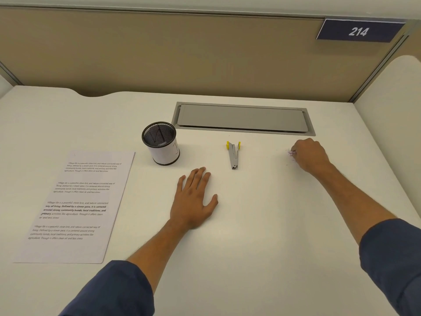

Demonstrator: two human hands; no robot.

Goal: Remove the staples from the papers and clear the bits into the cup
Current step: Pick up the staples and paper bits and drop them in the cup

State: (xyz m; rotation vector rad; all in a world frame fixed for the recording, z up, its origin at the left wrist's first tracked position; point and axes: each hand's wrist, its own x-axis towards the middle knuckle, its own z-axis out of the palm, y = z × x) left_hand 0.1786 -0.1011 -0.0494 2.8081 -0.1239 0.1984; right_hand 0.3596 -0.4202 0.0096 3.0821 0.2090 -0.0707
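**Q:** Two hands are in view; what does each do, nearest first?

**A:** Left hand [193, 201] lies flat on the white desk [262, 224], fingers straight and loosely spread, holding nothing. Right hand [311, 156], farther out, has its fingers curled, the tips pinching a small pale clump of paper bits [291, 153] at the desk surface.

**Q:** How far along does the task appear?

**A:** Judged late. Printed papers [75, 206] rest squared at the left, and no staple can be made out on them. Staple remover [234, 156], grey with yellow tabs, lies untouched between the hands. What remains seems to be carrying the bits to the mesh pen cup [160, 143]; a speck or two near the right hand may also need collecting.

**Q:** What room is there to move?

**A:** Bare desk lies between right hand and cup, with only the staple remover on that line. Cup stands just beside the papers' far corner. Beyond, a grey cable hatch [241, 118] sits flush, then the partition wall [159, 53] closes the far edge.
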